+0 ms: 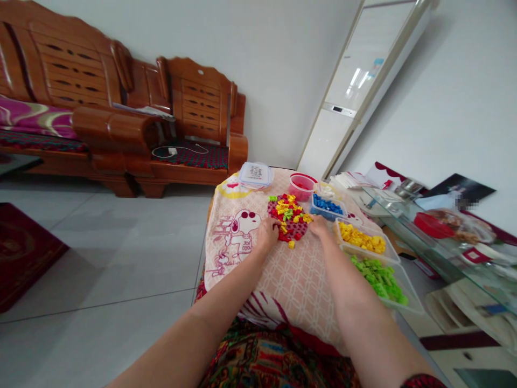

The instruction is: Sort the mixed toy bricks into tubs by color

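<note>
A mixed heap of small plastic toy blocks, red, yellow and light green, lies on a dark red patch of the patterned cloth. At its left edge is my left hand, fingers curled in among the red pieces; what they hold is hidden. My right hand is at the heap's right edge, its fingertips closed at a yellow block. A single yellow block lies at the near edge of the heap.
Along the right stand clear tubs of blue blocks, yellow blocks and green blocks. Behind the heap are a round pink tub and white pieces. Stacked lids lie back left. A cluttered glass shelf borders the right.
</note>
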A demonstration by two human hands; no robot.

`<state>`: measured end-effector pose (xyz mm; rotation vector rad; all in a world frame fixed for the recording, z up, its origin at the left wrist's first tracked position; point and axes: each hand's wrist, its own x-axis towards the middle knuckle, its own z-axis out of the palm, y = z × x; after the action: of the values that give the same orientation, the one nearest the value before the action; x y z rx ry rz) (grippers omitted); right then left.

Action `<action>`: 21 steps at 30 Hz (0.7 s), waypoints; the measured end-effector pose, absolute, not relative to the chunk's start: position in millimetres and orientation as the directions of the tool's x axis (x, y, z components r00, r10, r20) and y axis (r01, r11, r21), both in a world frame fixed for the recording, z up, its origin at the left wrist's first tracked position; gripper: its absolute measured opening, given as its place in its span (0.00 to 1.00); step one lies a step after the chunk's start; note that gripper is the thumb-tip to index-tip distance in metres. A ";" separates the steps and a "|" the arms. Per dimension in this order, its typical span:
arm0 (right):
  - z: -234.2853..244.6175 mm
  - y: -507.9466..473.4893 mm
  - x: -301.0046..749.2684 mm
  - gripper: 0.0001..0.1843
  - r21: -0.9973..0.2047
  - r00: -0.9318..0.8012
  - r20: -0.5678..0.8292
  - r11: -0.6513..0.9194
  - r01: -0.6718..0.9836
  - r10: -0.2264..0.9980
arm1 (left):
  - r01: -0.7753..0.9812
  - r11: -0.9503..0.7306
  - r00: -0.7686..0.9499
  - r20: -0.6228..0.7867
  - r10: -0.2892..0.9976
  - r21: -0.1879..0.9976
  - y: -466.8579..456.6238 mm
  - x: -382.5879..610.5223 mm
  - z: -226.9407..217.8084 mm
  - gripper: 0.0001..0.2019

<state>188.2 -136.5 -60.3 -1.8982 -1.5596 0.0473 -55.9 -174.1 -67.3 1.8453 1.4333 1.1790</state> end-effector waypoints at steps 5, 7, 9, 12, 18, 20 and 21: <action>-69.7 -165.9 174.7 0.17 -0.501 0.303 0.374 -0.084 0.862 0.877 | 0.500 -0.298 0.061 0.310 0.949 0.813 -174.3 -55.4 -66.6 0.16; -75.5 -181.1 166.3 0.18 -0.509 0.306 0.395 -0.071 0.858 0.866 | 0.506 -0.293 0.059 0.307 0.950 0.811 -174.1 -55.1 -66.9 0.16; -80.6 -195.3 158.4 0.20 -0.524 0.313 0.421 -0.053 0.850 0.851 | 0.514 -0.287 0.050 0.306 0.951 0.809 -173.7 -54.7 -67.4 0.16; -84.8 -212.5 149.6 0.20 -0.556 0.324 0.461 -0.016 0.831 0.826 | 0.518 -0.289 0.041 0.315 0.948 0.805 -173.2 -54.5 -68.4 0.16; -83.2 -236.0 145.2 0.17 -0.620 0.357 0.499 0.038 0.783 0.790 | 0.527 -0.288 0.047 0.311 0.949 0.799 -172.6 -55.0 -69.0 0.15; -82.2 -241.5 145.1 0.16 -0.640 0.379 0.499 0.037 0.767 0.779 | 0.524 -0.295 0.053 0.315 0.948 0.799 -171.9 -55.2 -69.4 0.16; -81.8 -243.7 145.0 0.16 -0.650 0.393 0.499 0.034 0.759 0.773 | 0.524 -0.299 0.055 0.319 0.946 0.797 -171.5 -55.3 -69.7 0.16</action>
<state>145.0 -243.7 -81.8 -1.7093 -1.3550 0.0185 -55.3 -171.5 -69.7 1.8631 1.4677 1.1665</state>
